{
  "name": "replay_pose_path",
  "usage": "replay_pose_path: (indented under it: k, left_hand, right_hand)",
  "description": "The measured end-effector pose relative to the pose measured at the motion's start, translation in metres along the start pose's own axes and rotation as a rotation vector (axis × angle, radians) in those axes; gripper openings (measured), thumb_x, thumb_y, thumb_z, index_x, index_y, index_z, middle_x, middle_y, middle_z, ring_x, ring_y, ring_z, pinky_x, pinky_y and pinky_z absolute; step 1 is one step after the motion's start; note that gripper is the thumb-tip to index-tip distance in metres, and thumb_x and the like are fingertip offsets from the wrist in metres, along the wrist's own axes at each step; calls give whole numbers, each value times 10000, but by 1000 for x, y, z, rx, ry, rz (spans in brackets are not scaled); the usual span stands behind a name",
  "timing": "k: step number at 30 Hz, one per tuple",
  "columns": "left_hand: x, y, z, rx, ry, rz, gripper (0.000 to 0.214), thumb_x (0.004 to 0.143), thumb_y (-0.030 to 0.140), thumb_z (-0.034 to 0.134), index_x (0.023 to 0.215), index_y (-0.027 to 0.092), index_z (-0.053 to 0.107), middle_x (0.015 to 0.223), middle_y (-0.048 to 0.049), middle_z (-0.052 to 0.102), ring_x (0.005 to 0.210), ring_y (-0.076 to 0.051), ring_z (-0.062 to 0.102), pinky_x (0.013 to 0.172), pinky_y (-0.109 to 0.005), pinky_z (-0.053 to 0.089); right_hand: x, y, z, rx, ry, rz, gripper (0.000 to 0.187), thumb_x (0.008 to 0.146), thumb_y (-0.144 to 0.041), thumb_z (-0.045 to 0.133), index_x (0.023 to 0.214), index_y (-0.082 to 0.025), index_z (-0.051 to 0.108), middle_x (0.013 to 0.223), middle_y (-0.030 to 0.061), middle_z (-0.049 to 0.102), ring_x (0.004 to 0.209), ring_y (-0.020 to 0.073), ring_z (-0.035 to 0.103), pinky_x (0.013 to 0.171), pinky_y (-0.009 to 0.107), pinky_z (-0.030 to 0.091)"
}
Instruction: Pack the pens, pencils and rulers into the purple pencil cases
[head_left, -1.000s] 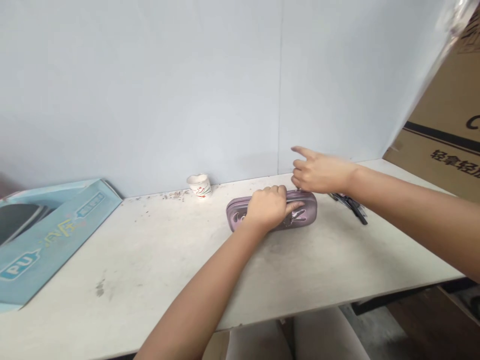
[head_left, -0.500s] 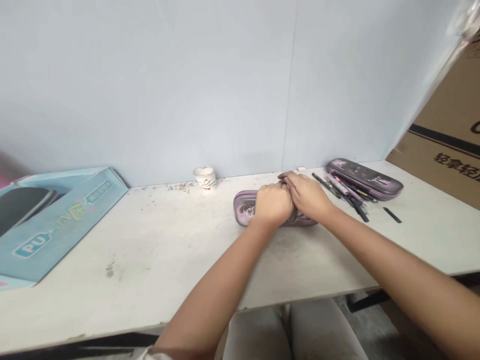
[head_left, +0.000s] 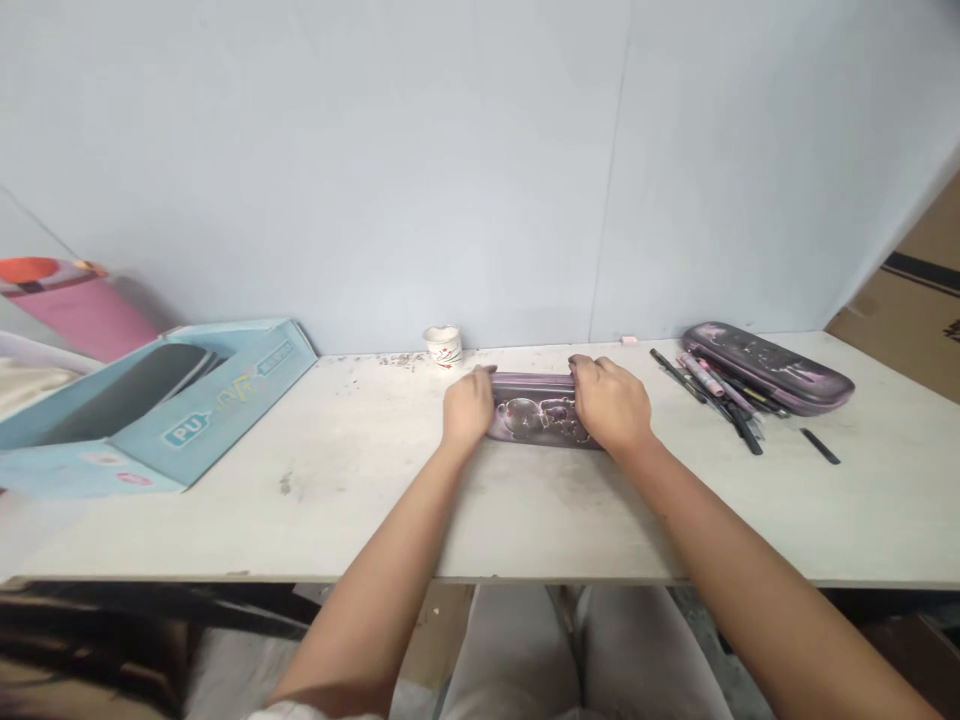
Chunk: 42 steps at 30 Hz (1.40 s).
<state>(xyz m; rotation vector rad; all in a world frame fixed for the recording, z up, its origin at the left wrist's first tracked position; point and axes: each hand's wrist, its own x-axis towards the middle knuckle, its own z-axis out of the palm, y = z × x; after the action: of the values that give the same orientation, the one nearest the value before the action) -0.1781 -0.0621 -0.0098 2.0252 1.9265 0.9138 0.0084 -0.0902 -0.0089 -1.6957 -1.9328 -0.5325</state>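
Left hand (head_left: pixel 469 408), right hand (head_left: pixel 609 403) wider apart at pencil case (head_left: pixel 541 412) ends

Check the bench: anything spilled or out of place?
Yes. Loose pens lie scattered in front of a purple pencil case, with a black pen-like piece apart from the pile. Dark crumbs also litter the white table beside a paper cup.

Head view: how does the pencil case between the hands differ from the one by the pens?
The pencil case between the left hand and right hand is held and lies square to the table edge; the other pencil case is untouched and slants. Loose pens lie against the second, none against the first. Both are long, rounded, purple with pale print.
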Motion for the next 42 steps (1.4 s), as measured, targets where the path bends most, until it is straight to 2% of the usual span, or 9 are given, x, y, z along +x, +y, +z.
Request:
replay_pose_path:
  k: [4, 8, 12, 16, 20, 25, 30, 36, 42]
  left_hand:
    - [-12, -26, 4, -89, -14, -204, 468, 878, 230, 172, 792, 122, 619, 832, -135, 691, 761, -194, 640, 627, -286, 490]
    - [-15, -12, 0, -145, 17, -238, 461, 885, 257, 180, 822, 111, 613, 839, -115, 693, 751, -173, 635, 622, -272, 499]
    - [4, 44, -21, -195, 178, -147, 504, 905, 308, 158, 829, 129, 623, 886, -116, 687, 826, -198, 623, 695, -301, 492]
    - [15, 126, -34, -76, 131, 242, 584, 926, 339, 105, 865, 172, 662, 891, -95, 692, 891, -209, 625, 802, -323, 459]
    - [2, 190, -17, 70, 135, 547, 554, 939, 337, 121, 944, 142, 640, 950, -113, 666, 897, -206, 619, 800, -318, 449]
    - [-4, 225, 16, -50, 147, 573, 554, 950, 345, 127, 979, 137, 639, 986, -103, 658, 961, -189, 597, 855, -299, 426]
    - [7, 224, 33, -395, 134, 368, 598, 952, 326, 61, 1078, 154, 620, 1084, -75, 656, 1065, -164, 572, 911, -278, 413]
    - [-8, 191, 52, -615, 40, 56, 664, 940, 404, 10, 1012, 129, 610, 1002, -103, 679, 942, -174, 625, 785, -283, 484]
    - [-48, 139, 93, -459, -17, 168, 471, 937, 347, 234, 1332, 109, 331, 1350, -153, 456, 1262, -172, 419, 1012, -302, 369]
  right_hand:
    - [-3, 0, 0, 47, -35, 13, 371, 919, -247, 274, 1122, -194, 580, 843, 103, 642, 716, 201, 578, 608, 279, 364]
    - [-4, 7, -3, 125, 1, 25, 416, 934, -281, 223, 1068, -173, 602, 835, 112, 649, 785, 221, 591, 649, 292, 380]
    - [1, 26, -13, 422, -10, 130, 480, 941, -406, 172, 1019, -177, 586, 860, 100, 667, 845, 232, 610, 672, 298, 411]
    - [9, 44, -37, 725, 102, 143, 460, 913, -498, 244, 1170, -187, 466, 1065, 108, 644, 952, 228, 609, 744, 318, 450]
    - [13, 64, -60, 807, 359, 188, 442, 881, -493, 353, 1200, -200, 443, 1126, 116, 615, 1000, 222, 591, 822, 337, 450]
    - [6, 92, -58, 727, 575, 275, 388, 916, -381, 252, 1119, -199, 527, 1122, 108, 609, 1062, 212, 557, 876, 353, 430]
    - [5, 98, -52, 683, 640, 388, 410, 919, -395, 238, 1109, -189, 537, 1111, 113, 614, 1035, 208, 576, 867, 355, 439]
    - [0, 95, -45, 613, 617, 379, 438, 925, -394, 210, 1181, -175, 490, 1128, 137, 605, 1040, 214, 576, 844, 339, 440]
    - [-49, 87, 4, 592, 339, 431, 504, 915, -420, 241, 1293, -122, 389, 1205, 197, 556, 1095, 262, 548, 849, 399, 442]
